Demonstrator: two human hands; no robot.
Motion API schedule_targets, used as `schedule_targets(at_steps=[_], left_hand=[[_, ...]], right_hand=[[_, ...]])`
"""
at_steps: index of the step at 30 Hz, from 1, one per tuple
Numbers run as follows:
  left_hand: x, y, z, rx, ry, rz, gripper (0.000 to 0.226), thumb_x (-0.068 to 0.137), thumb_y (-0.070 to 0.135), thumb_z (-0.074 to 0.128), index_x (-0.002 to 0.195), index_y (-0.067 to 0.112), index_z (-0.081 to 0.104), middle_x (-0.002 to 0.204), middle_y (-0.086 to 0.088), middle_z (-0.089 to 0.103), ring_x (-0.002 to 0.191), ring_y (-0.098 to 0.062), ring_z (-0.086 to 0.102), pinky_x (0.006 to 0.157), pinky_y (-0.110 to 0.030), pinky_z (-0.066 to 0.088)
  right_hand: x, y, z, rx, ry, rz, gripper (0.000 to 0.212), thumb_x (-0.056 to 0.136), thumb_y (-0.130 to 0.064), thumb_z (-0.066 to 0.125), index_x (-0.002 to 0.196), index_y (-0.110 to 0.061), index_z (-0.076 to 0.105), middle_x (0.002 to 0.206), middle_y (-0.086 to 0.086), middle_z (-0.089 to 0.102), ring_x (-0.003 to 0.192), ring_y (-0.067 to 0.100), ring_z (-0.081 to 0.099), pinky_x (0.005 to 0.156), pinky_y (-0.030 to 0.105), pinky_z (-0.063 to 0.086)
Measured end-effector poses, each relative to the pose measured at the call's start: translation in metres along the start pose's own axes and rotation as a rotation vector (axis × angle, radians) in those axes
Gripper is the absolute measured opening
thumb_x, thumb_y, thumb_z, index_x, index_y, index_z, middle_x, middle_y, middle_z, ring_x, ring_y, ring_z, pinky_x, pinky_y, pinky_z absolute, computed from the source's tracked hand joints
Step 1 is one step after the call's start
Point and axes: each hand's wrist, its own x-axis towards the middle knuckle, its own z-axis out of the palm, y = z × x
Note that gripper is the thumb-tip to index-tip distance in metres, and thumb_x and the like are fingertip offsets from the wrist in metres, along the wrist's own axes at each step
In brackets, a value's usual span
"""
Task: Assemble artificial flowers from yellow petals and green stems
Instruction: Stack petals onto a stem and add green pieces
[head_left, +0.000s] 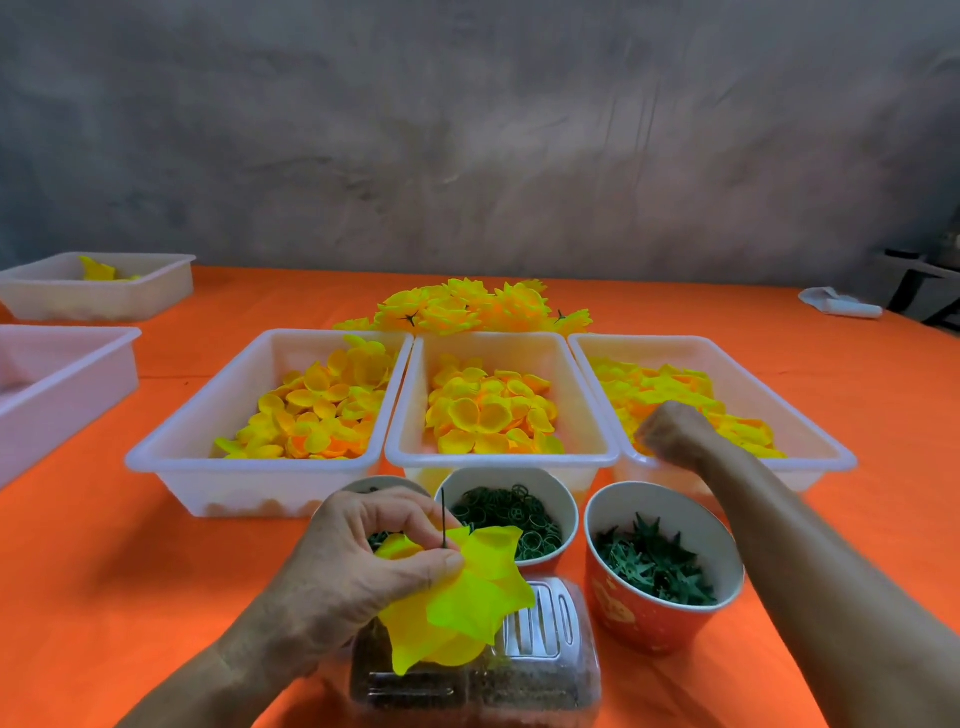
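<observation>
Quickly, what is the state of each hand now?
Left hand: pinches the partly built yellow flower on its thin stem.
Right hand: fingers curled down in the right tray; any grip hidden.

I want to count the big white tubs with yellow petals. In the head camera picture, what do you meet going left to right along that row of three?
Left tub of petals → middle tub of petals → right tub of petals, where the right hand reaches in.
</observation>
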Motion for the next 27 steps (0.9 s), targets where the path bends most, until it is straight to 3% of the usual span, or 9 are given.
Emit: schedule_targets(at_steps=[2, 7, 12, 15, 20, 22, 24, 25, 27], left_hand=[[0.0, 0.0, -0.001, -0.021, -0.007, -0.008, 0.025, 0.057, 0.023, 0.088, 0.057, 0.006, 0.07, 0.087, 0.001, 0.072, 0.087, -0.009, 0.066, 0.076, -0.012, 0.048], [0.0, 0.002, 0.0, -0.049, -0.007, -0.031, 0.02, 0.051, 0.024, 0.079, 0.057, 0.007, 0.071, 0.087, 0.002, 0.072, 0.086, -0.007, 0.066, 0.075, -0.011, 0.047], [-0.001, 0.002, 0.0, -0.062, -0.01, -0.031, 0.02, 0.052, 0.021, 0.08, 0.058, 0.005, 0.07, 0.087, -0.002, 0.072, 0.086, -0.01, 0.067, 0.074, -0.013, 0.049], [0.0, 0.002, 0.0, -0.061, -0.027, -0.04, 0.02, 0.054, 0.021, 0.087, 0.056, 0.009, 0.07, 0.087, 0.0, 0.072, 0.086, -0.009, 0.066, 0.075, -0.012, 0.048], [-0.001, 0.004, 0.002, -0.077, -0.006, -0.049, 0.016, 0.051, 0.02, 0.078, 0.055, 0.007, 0.07, 0.085, -0.003, 0.072, 0.084, -0.01, 0.067, 0.072, -0.013, 0.05], [-0.001, 0.004, 0.002, -0.078, 0.0, -0.054, 0.018, 0.05, 0.021, 0.078, 0.055, 0.007, 0.07, 0.085, -0.002, 0.072, 0.083, -0.01, 0.067, 0.072, -0.013, 0.049], [-0.001, 0.005, 0.002, -0.077, 0.004, -0.056, 0.018, 0.049, 0.022, 0.078, 0.055, 0.006, 0.07, 0.085, -0.003, 0.072, 0.082, -0.009, 0.067, 0.073, -0.013, 0.049], [-0.001, 0.005, 0.002, -0.075, 0.002, -0.057, 0.019, 0.05, 0.022, 0.078, 0.056, 0.006, 0.07, 0.085, -0.003, 0.072, 0.082, -0.009, 0.067, 0.073, -0.013, 0.049], [-0.002, 0.004, 0.002, -0.074, -0.006, -0.054, 0.02, 0.051, 0.022, 0.078, 0.057, 0.005, 0.07, 0.085, -0.004, 0.072, 0.083, -0.009, 0.067, 0.073, -0.013, 0.049]], right_hand=[[-0.001, 0.002, 0.001, 0.074, 0.098, 0.014, 0.025, 0.081, -0.002, 0.051, 0.091, -0.003, 0.074, 0.101, 0.019, 0.069, 0.1, 0.032, 0.062, 0.081, 0.032, 0.05], [-0.005, 0.004, 0.0, 0.221, 0.252, -0.006, 0.016, 0.077, 0.0, 0.066, 0.087, -0.006, 0.076, 0.098, 0.016, 0.072, 0.097, 0.029, 0.064, 0.079, 0.029, 0.046], [0.002, 0.027, -0.011, 0.582, 0.534, 0.222, 0.019, 0.078, -0.004, 0.066, 0.095, -0.006, 0.075, 0.098, 0.023, 0.07, 0.098, 0.036, 0.064, 0.093, 0.038, 0.048], [0.007, 0.035, -0.012, 0.46, 0.438, 0.203, 0.023, 0.078, -0.004, 0.068, 0.1, -0.008, 0.074, 0.105, 0.021, 0.069, 0.102, 0.033, 0.063, 0.093, 0.034, 0.045], [0.016, 0.024, -0.006, 0.113, -0.055, 0.007, 0.06, 0.076, 0.0, 0.07, 0.131, -0.019, 0.056, 0.138, 0.009, 0.052, 0.122, 0.026, 0.052, 0.095, 0.032, 0.044], [0.018, 0.017, -0.008, -0.094, -0.177, -0.021, 0.061, 0.082, -0.006, 0.065, 0.139, -0.019, 0.047, 0.142, 0.007, 0.048, 0.126, 0.026, 0.048, 0.099, 0.03, 0.041], [0.02, 0.01, -0.009, -0.24, -0.183, -0.032, 0.038, 0.088, -0.011, 0.059, 0.125, -0.009, 0.058, 0.133, 0.011, 0.054, 0.111, 0.025, 0.053, 0.086, 0.025, 0.043], [0.017, 0.007, -0.009, -0.281, -0.152, -0.035, 0.017, 0.088, -0.009, 0.056, 0.102, -0.005, 0.065, 0.12, 0.016, 0.059, 0.097, 0.024, 0.052, 0.071, 0.022, 0.043], [0.016, 0.008, -0.006, -0.262, -0.027, -0.037, 0.023, 0.086, -0.003, 0.052, 0.064, -0.008, 0.048, 0.091, 0.019, 0.059, 0.084, 0.023, 0.048, 0.052, 0.021, 0.032]])
